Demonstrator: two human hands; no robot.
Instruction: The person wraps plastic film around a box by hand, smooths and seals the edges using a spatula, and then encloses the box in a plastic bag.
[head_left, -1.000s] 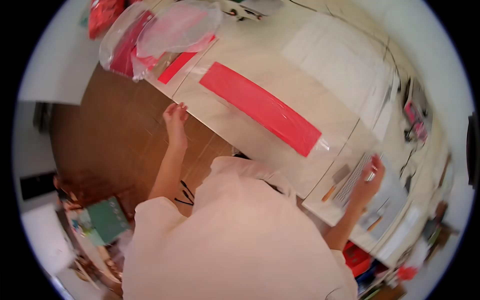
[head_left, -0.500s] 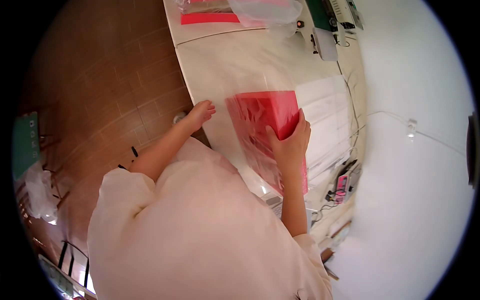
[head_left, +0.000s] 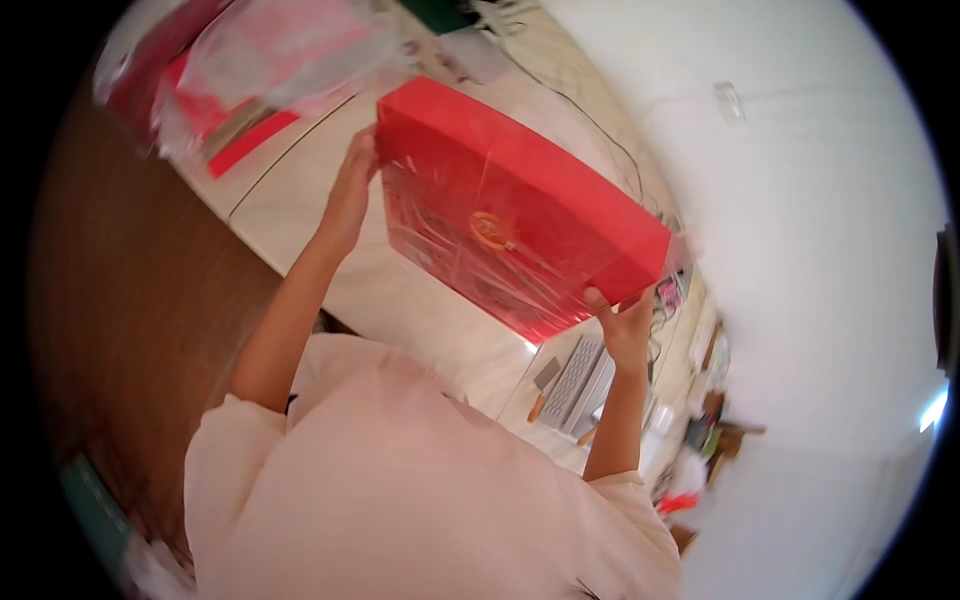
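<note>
A large red box (head_left: 520, 200) in clear plastic film is tilted above the table, with a round orange-gold emblem on its broad face. My left hand (head_left: 352, 190) presses against the box's left end, fingers along its side. At the lower right corner my right hand (head_left: 628, 325) grips the box, thumb on the face and the other fingers partly hidden behind it.
Clear plastic bags (head_left: 290, 60) with red and pink things lie at the table's upper left, beside a red strip (head_left: 250, 143). A keyboard (head_left: 573, 380) and an orange-handled scraper (head_left: 545, 385) are below the box. Cables run along the wall side.
The red box, flat on the table at first, has been lifted and tilted so its face shows. My left hand has come from the table edge to its left end; my right hand holds its right corner.
</note>
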